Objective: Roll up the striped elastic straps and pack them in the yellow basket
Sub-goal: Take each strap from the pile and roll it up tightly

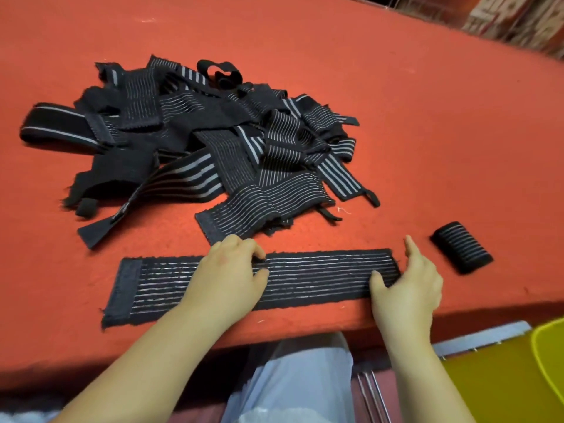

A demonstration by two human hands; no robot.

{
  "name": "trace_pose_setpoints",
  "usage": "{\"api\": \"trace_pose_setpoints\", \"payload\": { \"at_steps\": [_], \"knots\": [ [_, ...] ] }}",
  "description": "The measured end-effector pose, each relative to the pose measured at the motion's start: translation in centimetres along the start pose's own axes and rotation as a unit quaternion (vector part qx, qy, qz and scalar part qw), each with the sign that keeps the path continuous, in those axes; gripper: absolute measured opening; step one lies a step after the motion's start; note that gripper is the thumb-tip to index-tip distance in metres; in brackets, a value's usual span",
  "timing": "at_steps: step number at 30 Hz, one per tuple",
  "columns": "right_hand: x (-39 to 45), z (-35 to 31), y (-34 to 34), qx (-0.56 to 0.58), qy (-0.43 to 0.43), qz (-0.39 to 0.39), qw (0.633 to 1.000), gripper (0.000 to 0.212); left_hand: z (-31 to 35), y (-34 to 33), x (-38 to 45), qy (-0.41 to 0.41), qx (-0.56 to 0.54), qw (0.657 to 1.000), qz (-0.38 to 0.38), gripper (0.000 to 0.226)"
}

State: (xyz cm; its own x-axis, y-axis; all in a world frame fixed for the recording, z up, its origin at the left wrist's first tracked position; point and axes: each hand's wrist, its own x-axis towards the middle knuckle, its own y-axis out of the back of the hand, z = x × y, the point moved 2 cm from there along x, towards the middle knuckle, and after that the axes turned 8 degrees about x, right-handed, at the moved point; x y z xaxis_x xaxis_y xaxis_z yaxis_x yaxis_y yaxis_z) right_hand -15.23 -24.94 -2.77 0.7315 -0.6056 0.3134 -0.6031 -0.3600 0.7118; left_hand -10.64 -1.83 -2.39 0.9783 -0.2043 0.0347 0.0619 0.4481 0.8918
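One black striped elastic strap (305,274) lies flat along the near edge of the red table. My left hand (232,270) rests on its middle, fingertips bent down onto the fabric. My right hand (406,285) is at its right end: the thumb lies on the strap, the index finger points straight out past the end, and the other fingers are hidden. A rolled strap (462,247) sits just to the right. A loose pile of straps (213,141) lies behind. The yellow basket (546,346) shows at the bottom right, below the table edge.
The red felt table (396,117) stretches back and right, and its front edge runs just below the flat strap. A clear plastic bag (299,383) hangs below the edge between my arms. A metal frame (476,337) sits beside the basket.
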Motion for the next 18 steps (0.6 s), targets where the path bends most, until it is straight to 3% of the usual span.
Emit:
{"api": "trace_pose_setpoints", "payload": {
  "at_steps": [2,6,9,14,16,18],
  "knots": [
    [-0.2,-0.9,-0.7,0.035,0.051,-0.015,0.998,0.055,-1.2,0.5,0.5,0.067,-0.033,0.997,0.023,0.02],
    [-1.0,-4.3,-3.3,0.135,0.089,-0.166,0.973,0.036,-4.1,2.1,1.2,0.189,-0.07,0.978,0.058,0.037],
    [-2.3,-7.4,-5.0,0.182,0.108,-0.237,0.948,0.043,-5.3,2.6,2.0,0.233,-0.092,0.968,0.03,0.051],
    [-3.6,-10.6,-7.6,0.175,0.142,-0.288,0.931,0.075,-5.4,3.6,4.0,0.276,-0.192,0.942,0.008,0.057],
    [-3.4,-11.0,-8.3,0.176,0.138,-0.299,0.928,0.076,-5.3,3.0,4.5,0.262,-0.26,0.929,-0.018,0.045],
    [-3.3,-11.0,-8.5,0.189,0.144,-0.311,0.92,0.069,-4.9,2.2,4.7,0.254,-0.342,0.904,-0.021,0.047]
  ]
}}
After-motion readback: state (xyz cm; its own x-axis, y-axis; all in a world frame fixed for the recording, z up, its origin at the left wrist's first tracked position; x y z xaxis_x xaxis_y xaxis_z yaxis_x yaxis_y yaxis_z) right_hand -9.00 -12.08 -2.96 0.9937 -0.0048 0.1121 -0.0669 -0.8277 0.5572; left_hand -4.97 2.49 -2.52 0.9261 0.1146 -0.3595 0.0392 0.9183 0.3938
